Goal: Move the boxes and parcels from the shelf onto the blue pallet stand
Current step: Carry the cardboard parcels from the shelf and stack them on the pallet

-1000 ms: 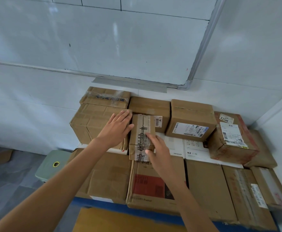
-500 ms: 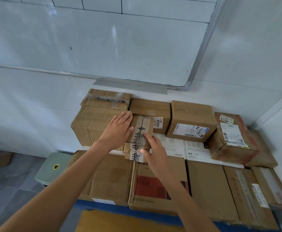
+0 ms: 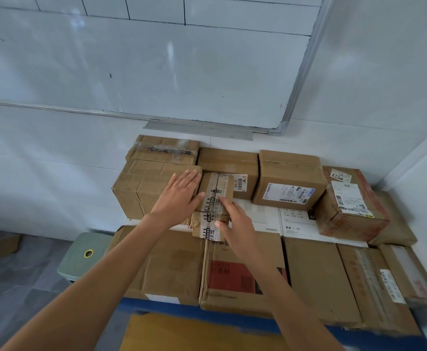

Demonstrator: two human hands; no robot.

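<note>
a small taped parcel (image 3: 213, 198) is being set on the blue pallet stand (image 3: 232, 319), pressed between flat left hand (image 3: 179, 196) and right hand (image 3: 235, 224) fingers; many boxes are already stacked around them; the shelf is unseen.

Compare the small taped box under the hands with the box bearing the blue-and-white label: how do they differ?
The small taped box is narrower, with printed tape along its top; the labelled box is bulkier, with a label on its front. The left hand and right hand touch only the small one. Both are brown cardboard on the stack.
</note>
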